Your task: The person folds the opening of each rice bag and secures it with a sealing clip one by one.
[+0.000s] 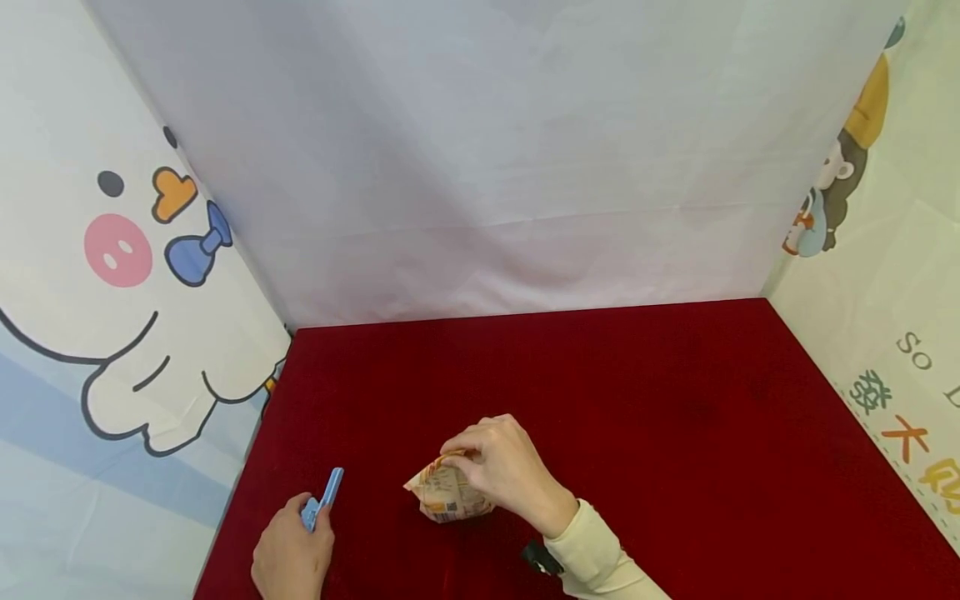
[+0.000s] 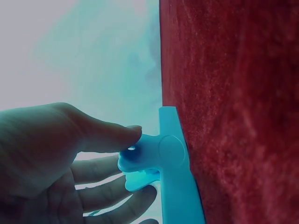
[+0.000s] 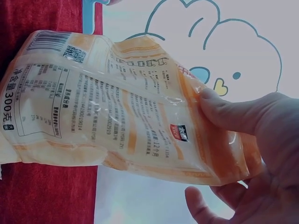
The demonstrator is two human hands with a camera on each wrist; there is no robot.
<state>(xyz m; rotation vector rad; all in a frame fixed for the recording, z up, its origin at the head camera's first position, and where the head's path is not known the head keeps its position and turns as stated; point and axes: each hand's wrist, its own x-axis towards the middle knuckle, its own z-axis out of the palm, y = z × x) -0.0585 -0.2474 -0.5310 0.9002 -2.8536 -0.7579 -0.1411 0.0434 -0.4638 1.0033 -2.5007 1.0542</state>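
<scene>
- Bag [image 1: 444, 498], pale with orange print, stood low over the red worktop [image 1: 637, 400], between the two hands; whether its base bore any weight could not be told.
- The right hand [image 1: 510, 467] pinched the bag's top edge between thumb and fingers, so the bag hung just below and to the left of that palm.
- Those fingers hid part of the bag's top, and its far face was out of sight; in the right wrist view its lower end ran off the left edge.
- The print was too small to read in the head view.
- The left hand [image 1: 292, 542], well apart from the bag, gripped a blue clip [image 1: 330, 489] by its short tabs, thumb on one side.
- The clip's lower end was cut off in the left wrist view; whether its long bars were parted could not be told.
- A black object [image 1: 542, 558] beside the right sleeve [image 1: 600, 554] was hard to make out.
</scene>
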